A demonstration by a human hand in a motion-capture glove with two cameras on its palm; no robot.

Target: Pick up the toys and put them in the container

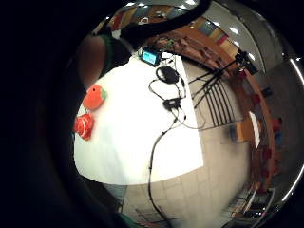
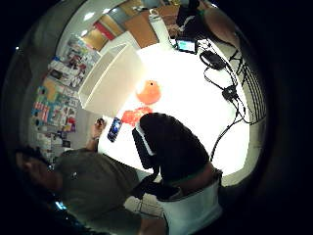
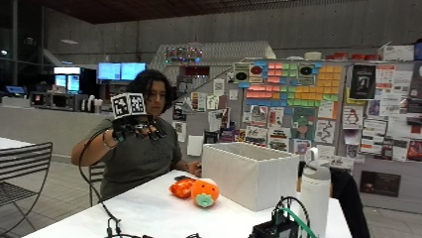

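Right hand raised at face height, well above the desk, holding nothing; fingers hanging loosely, judged relaxed, probably poised before a first reach. Two toys lying on the white top just beside the container: a round orange toy with a green tip, and a redder toy touching it on the person's side; neither yet picked up, so task judged barely begun. Container a white fabric box, open at the top, upright, set near the desk's far edge, so only a short lift over its rim needed. Bare top between the toys and the near edge; cables and a black device well apart toward the other end. Bare hand resting on the desk beside a dark phone.
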